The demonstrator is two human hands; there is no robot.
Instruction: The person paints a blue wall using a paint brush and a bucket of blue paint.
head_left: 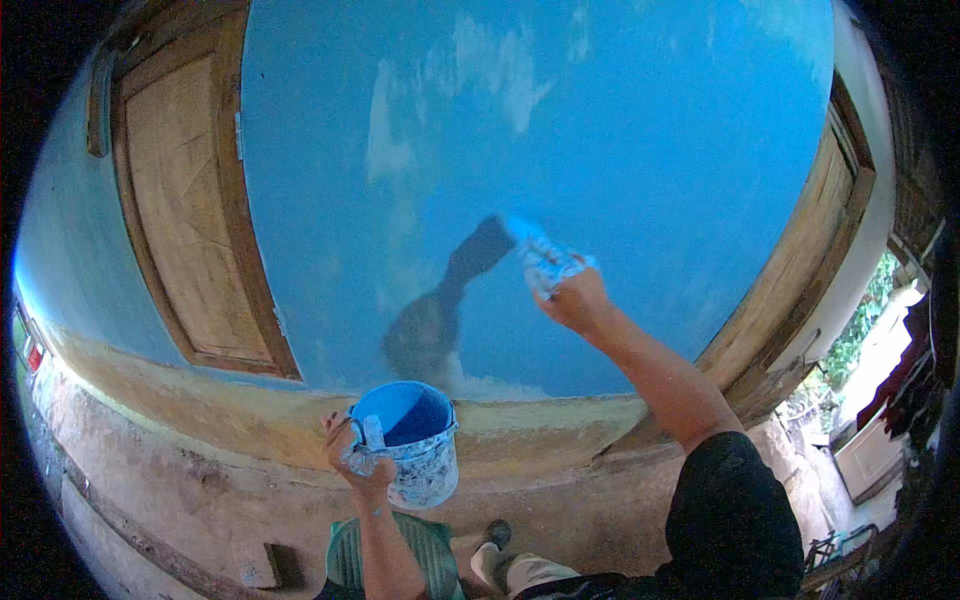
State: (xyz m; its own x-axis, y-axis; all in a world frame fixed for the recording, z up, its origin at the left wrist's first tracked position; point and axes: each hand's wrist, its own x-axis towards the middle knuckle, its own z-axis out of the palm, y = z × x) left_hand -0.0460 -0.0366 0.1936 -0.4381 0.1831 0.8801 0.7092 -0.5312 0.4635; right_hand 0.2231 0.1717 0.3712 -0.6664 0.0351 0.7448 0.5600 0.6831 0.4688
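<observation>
In front of me is a wall painted bright blue, with paler, whitish patches near its top and bottom. My right hand, smeared with white and light blue paint, is closed around a paintbrush. The blue-coated brush end is at the wall, though blur hides its exact contact; its handle is mostly hidden by my fingers. Lower down, my left hand grips the left side of a paint-spattered white bucket. Blue paint coats the bucket's inside. My left fingers are paint-smeared too.
Wooden-framed panels stand left and right of the blue wall. A yellowish ledge runs along its foot. Below me are a green ribbed plastic seat, a shoe and a small block on the dusty floor.
</observation>
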